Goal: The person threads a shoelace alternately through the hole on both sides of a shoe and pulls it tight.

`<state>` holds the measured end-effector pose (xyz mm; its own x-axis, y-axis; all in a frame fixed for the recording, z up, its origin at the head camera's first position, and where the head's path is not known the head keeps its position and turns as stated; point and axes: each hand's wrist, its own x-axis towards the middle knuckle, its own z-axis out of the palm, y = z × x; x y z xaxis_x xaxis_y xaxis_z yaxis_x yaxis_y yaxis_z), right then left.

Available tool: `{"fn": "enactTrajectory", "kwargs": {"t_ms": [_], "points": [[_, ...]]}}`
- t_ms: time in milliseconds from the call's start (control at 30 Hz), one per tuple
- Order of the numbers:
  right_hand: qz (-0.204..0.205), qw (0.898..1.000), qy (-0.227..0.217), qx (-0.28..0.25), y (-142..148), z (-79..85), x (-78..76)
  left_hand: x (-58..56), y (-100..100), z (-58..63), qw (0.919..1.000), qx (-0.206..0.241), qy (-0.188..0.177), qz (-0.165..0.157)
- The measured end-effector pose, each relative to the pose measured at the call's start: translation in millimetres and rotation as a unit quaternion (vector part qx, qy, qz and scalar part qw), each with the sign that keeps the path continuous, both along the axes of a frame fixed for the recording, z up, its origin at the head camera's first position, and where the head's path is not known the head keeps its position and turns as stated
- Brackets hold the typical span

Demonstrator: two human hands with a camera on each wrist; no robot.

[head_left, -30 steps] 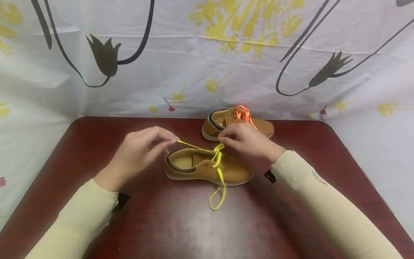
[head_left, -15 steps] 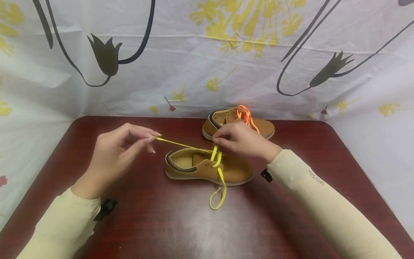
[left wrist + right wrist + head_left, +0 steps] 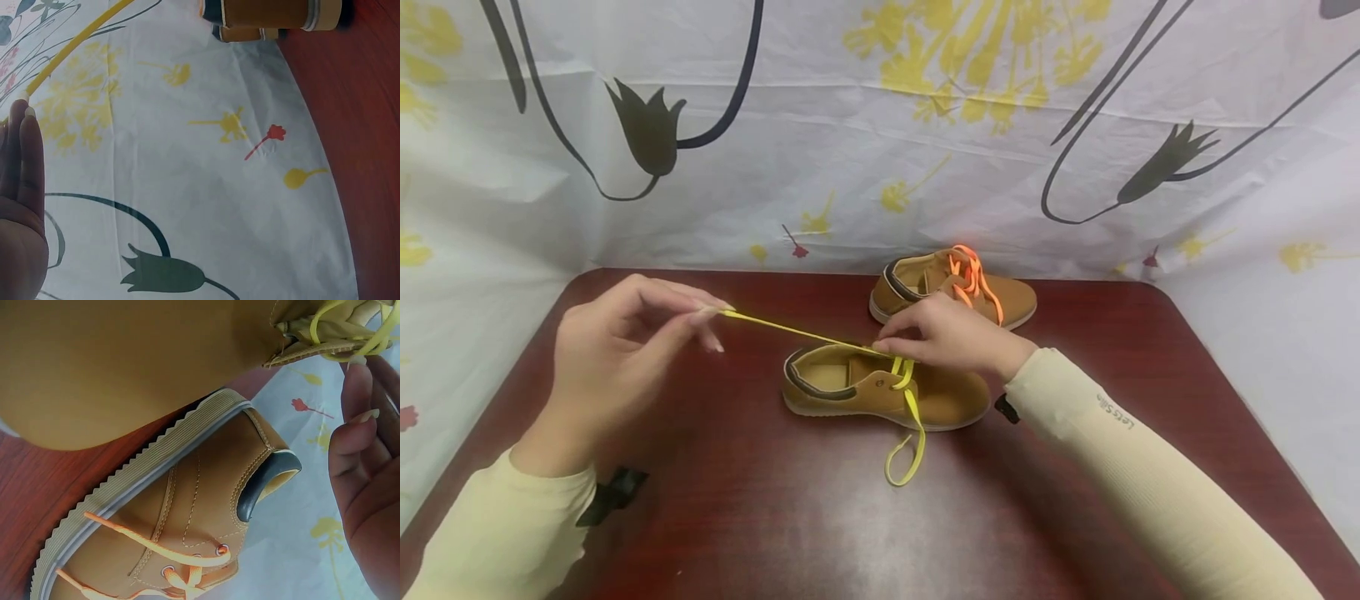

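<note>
A tan shoe (image 3: 951, 396) with a yellow shoelace (image 3: 782, 327) lies mid-table, toe pointing right. Well left of it, my left hand (image 3: 602, 358) pinches one lace end between thumb and fingertips. From there the lace runs straight to the shoe's eyelets, a line also visible as the yellow lace (image 3: 75, 47) in the left wrist view. My right hand (image 3: 951, 333) is just above the eyelets, its thumb and index finger pinching the lace; its palm hides part of the lacing. The other lace end (image 3: 917, 450) curls on the table in front.
Behind stands a second tan shoe (image 3: 1011, 302) with an orange lace (image 3: 972, 271), close to the right hand. A patterned white cloth (image 3: 820, 150) hangs along the back and sides of the dark red table (image 3: 820, 517).
The left hand has moved left, drawing out more of the yellow lace. My right hand has come slightly left and down, and the raised loop at the eyelets has been pulled down.
</note>
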<state>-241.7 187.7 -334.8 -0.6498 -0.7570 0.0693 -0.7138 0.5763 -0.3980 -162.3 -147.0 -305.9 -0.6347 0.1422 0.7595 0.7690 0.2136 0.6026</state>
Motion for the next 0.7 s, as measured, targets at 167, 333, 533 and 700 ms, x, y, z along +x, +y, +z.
{"fn": "enactTrajectory", "kwargs": {"t_ms": [167, 333, 533, 700], "points": [[0.004, 1.000, 0.019, 0.008, 0.5, -1.5, 2.1, 1.4, -3.1, 2.2, 0.9998, 0.021, 0.001, 0.007], [-0.012, 0.999, 0.041, 0.027, -1.1, -2.2, 6.0, 6.9, -4.2, -1.3, 0.9992, 0.029, -0.029, -0.005], [-0.021, 0.997, 0.079, 0.016, 6.6, -2.5, 14.5, 26.0, -11.9, -6.8, 0.9909, -0.094, -0.087, 0.042], [-0.032, 0.989, 0.144, -0.001, 17.7, 1.7, 32.2, 38.3, -20.4, -23.0, 0.9880, -0.131, -0.080, 0.015]]}}
